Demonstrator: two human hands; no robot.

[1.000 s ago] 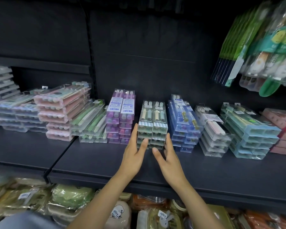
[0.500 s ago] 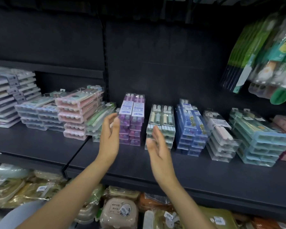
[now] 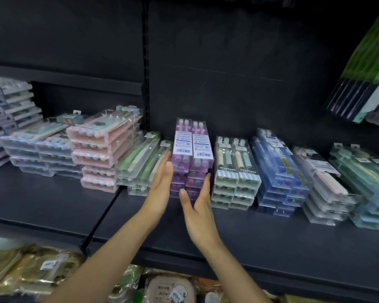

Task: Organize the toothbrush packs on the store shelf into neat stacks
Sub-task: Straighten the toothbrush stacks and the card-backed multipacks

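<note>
Dark shelving (image 3: pixel 260 232) with a black back panel carries rows of toothbrush packs, and the purple stack (image 3: pixel 192 160) near its middle serves as landmark. That stack is two packs wide and several layers high, each pack lying flat with its long axis running from the shelf front to the back panel, brush heads at the far end.

The left hand (image 3: pixel 160 189) lies flat against the stack's left side, fingers straight and together. The right hand (image 3: pixel 197 204) stands edge-up at the stack's front right corner, fingers straight, thumb spread toward the stack's front; neither hand curls round anything.

Just right of the purple stack sits one green-striped stack (image 3: pixel 235 171), also two wide, then one blue stack (image 3: pixel 278 173), one white-and-pink stack (image 3: pixel 324 184) and one teal stack (image 3: pixel 365 184), cut off by the picture's edge. Left of it lie green packs (image 3: pixel 140 162) leaning askew, a pink stack (image 3: pixel 101 147) and clear pale-blue packs (image 3: pixel 37 149). Motion blur hides the label print. Below the shelf, bagged goods (image 3: pixel 31 270) are only partly seen.
</note>
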